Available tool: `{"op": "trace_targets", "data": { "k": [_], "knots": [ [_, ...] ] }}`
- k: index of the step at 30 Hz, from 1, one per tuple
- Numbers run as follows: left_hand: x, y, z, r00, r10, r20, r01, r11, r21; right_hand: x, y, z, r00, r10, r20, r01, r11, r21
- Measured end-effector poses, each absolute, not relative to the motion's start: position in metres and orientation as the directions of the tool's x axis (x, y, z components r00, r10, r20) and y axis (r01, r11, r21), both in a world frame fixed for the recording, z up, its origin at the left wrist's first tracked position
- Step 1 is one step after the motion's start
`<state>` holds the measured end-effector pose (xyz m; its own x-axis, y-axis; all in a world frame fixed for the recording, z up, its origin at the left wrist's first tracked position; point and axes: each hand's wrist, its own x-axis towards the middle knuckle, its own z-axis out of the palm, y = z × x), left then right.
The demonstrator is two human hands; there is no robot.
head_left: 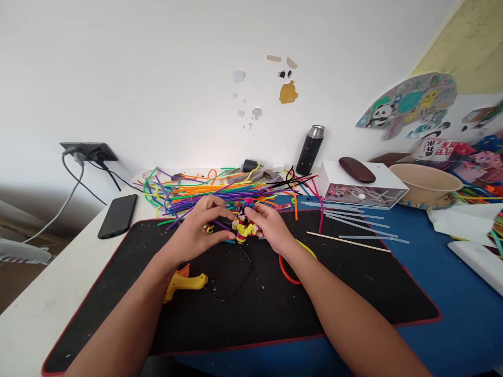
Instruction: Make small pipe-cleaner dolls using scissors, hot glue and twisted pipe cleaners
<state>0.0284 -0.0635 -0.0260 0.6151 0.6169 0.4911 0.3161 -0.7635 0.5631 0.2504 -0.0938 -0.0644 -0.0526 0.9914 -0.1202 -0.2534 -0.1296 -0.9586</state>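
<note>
My left hand and my right hand meet over a black desk mat. Between their fingertips sits a small pipe-cleaner figure in yellow, red, pink and blue. Both hands pinch it, the left from the left side, the right from the right side. A purple pipe cleaner runs under my left fingers. A thin black wire loop trails from the figure toward me on the mat.
A heap of coloured pipe cleaners lies behind the hands. A yellow glue gun, a red ring, clear glue sticks, a phone, a flask, a white box and a paper bowl surround the mat.
</note>
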Motion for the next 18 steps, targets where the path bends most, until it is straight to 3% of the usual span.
{"op": "trace_targets", "data": {
  "k": [7,18],
  "knots": [
    [0.0362,-0.069,-0.0297,0.697,0.513,0.501,0.345,-0.853,0.392,0.2478,-0.0943,-0.0629,-0.09,0.988,-0.125,-0.289,-0.146,-0.946],
    [0.0367,-0.0689,-0.0313,0.732,0.492,0.471,0.36,-0.867,0.346,0.2456,-0.0962,-0.0605,-0.115,0.985,-0.128,-0.301,-0.157,-0.941]
  ]
}}
